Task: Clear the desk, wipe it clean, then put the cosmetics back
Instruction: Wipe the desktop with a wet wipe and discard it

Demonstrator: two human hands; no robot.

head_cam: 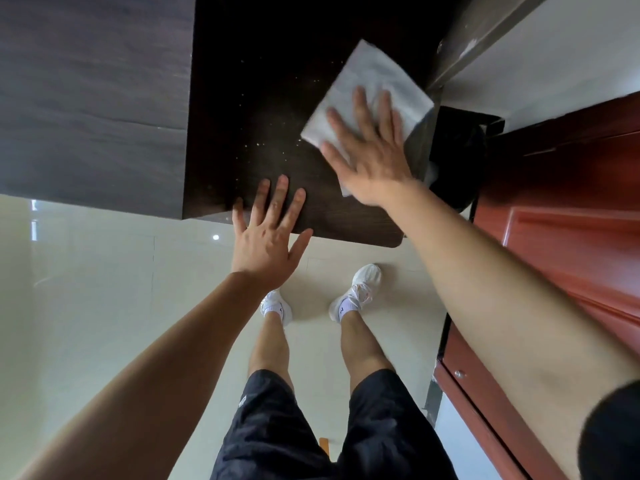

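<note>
Desk (277, 81), dark wood, seen from above: a white cloth (374, 77) lies on the tabletop at its right edge, pressed flat under the right hand (370, 157), whose fingers are straight and spread. The left hand (266, 237), fingers likewise spread and holding nothing, reaches over the near edge; whether it touches the tabletop cannot be told. Pale specks (270, 147) dot the tabletop between the hands.

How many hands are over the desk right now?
2. The left hand lies flat at the front edge of the desk; the right hand presses the white cloth farther back.
</note>
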